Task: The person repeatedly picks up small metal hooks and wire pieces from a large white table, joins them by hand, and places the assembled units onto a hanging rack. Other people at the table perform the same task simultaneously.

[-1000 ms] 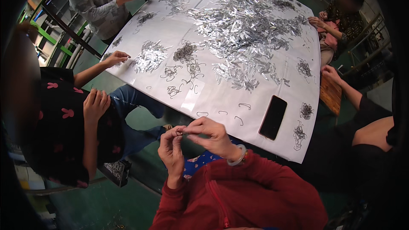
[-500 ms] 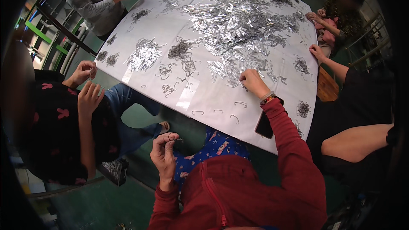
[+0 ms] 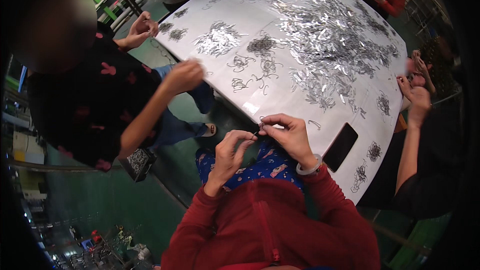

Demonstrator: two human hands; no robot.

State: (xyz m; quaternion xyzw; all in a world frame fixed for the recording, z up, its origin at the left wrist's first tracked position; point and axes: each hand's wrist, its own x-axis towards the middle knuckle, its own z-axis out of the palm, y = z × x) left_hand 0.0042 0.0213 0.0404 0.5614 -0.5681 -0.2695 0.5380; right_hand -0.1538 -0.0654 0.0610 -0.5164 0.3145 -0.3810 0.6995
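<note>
Just off the near edge of the white-covered table (image 3: 240,102), my two hands meet fingertip to fingertip. My left hand (image 3: 230,156) is closed in a pinch on a small dark wire hook (image 3: 256,133), mostly covered by the fingers. My right hand (image 3: 290,137) pinches at the hook's other side; whatever it holds is too small to make out. A single bent wire hook (image 3: 314,125) lies on the table beside my right hand. Farther in are a tangle of dark wire hooks (image 3: 262,46) and a large heap of shiny silver strips (image 3: 335,35).
A dark phone (image 3: 341,147) lies right of my right hand. A smaller strip pile (image 3: 218,38) sits near the left co-worker's hand (image 3: 184,76). More hook clusters (image 3: 374,151) lie along the right edge. Other people stand around the table.
My right hand has come back from the strip heap to my left hand, which has moved right and up. The view has shifted, and the left co-worker's hands have moved apart.
</note>
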